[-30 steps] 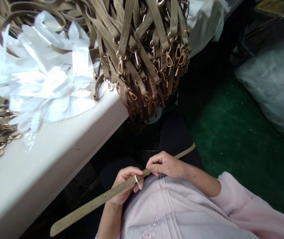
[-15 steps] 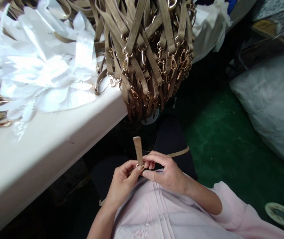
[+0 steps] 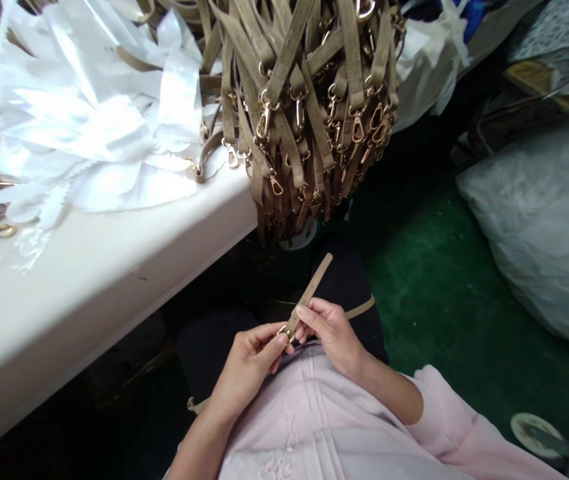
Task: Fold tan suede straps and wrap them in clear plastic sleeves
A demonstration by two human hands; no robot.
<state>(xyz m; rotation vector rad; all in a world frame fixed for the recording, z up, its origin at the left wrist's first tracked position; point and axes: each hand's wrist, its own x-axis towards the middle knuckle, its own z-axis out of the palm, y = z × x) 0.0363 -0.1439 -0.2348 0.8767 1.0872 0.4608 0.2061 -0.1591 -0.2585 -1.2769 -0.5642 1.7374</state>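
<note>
Over my lap I hold a tan strap [image 3: 318,275] with small holes near its tip. Its free end points up and to the right. A gold buckle [image 3: 285,332] sits around the strap, pinched between the thumb and fingers of my left hand [image 3: 250,360]. My right hand [image 3: 333,335] grips the strap just beyond the buckle, thumb on top. Another length of the tan strap [image 3: 362,307] lies across my dark-clothed leg to the right, and a strap end shows under my left wrist.
A white table [image 3: 114,267] runs along the left. Many tan straps with gold clasps [image 3: 289,120] hang over its edge. White plastic wrappers [image 3: 89,127] lie heaped on it. A large pale sack [image 3: 544,227] stands on the green floor at right.
The strap's free end has swung from nearly upright to slanting right, and more of it shows beyond the buckle. My right hand has closed on the strap.
</note>
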